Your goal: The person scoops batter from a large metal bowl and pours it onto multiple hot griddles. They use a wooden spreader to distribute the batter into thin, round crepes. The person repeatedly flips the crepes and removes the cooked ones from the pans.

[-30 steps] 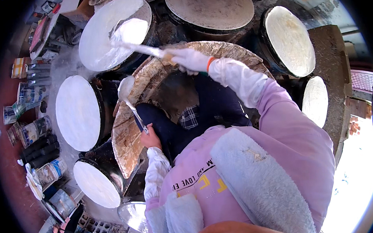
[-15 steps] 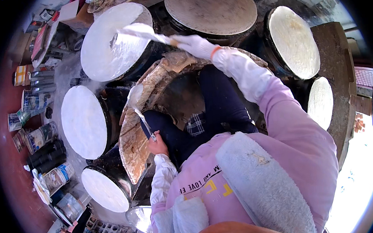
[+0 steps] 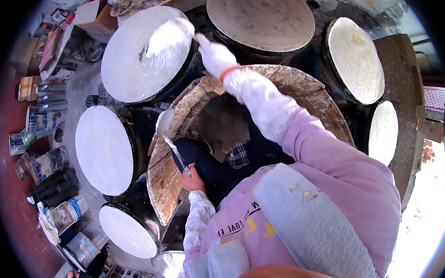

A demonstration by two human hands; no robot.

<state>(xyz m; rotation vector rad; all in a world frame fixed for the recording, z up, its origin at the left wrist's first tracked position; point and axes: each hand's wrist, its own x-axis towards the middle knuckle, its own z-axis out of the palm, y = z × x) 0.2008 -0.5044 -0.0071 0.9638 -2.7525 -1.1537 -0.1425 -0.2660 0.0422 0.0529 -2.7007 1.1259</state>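
Observation:
My right hand (image 3: 216, 55), in a white glove, is closed around the handle of a spreader (image 3: 184, 26) coated in white. The spreader's end is over the right edge of a round griddle (image 3: 122, 59) at the upper left. A white layer covers that griddle, with a thicker, wet-looking patch of batter (image 3: 166, 42) on its right side. My bare left hand (image 3: 193, 181) grips the handle of a ladle (image 3: 165, 122). Above the curved ledge, the ladle's bowl looks smeared with white.
White-covered griddles (image 3: 105, 150) stand around me on the left and right. A brown-topped griddle (image 3: 262, 18) is at the far middle. A rough curved ledge (image 3: 160, 184) surrounds my legs. Tins and buckets (image 3: 50, 164) line the far left; a shiny bowl (image 3: 171, 266) is low down.
My right hand has moved slightly left and up, and the spreader has swung to the griddle's right edge. My left hand still holds the ladle. The whole view has shifted slightly.

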